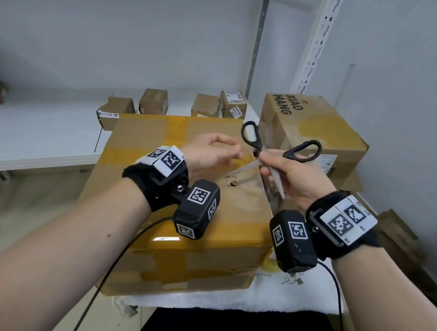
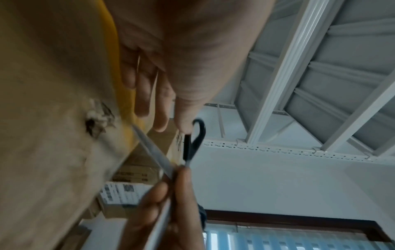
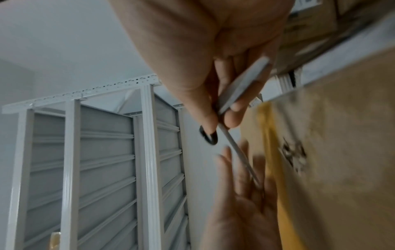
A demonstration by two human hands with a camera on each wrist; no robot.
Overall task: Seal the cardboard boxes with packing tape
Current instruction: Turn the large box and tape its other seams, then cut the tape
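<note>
— Scissors (image 1: 273, 155) held the wrong way round, over a cardboard box (image 1: 179, 215) on the bench: what's going on?

— Looks like a handover, I'd say. The right hand (image 1: 289, 179) is wrapped round one blade, near the pivot, with the black handles pointing away toward twelve o'clock. The blades stand spread wide, the free one slanting down toward eight o'clock.

— And the left hand (image 1: 210, 153)?

— Loose, fingers relaxed, gripping nothing. It hovers at nine o'clock from the scissors, right beside the free blade. Whether it touches the metal, I cannot tell; the wrist views are blurred.

— Why hold blades rather than handles?

— Probably to offer the loops to the other hand, or to turn the tool round.

— Where is the tape?

— Yellowish bands (image 1: 203, 242) already run across the box's top and front edge. I can see no roll. A torn hole (image 1: 233, 182) marks the top face.

— Anything else?

— A second big box (image 1: 311, 132) printed "XIAO MANG" at one o'clock, small parcels (image 1: 153, 102) on the white shelf (image 1: 24, 137) beyond.
</note>
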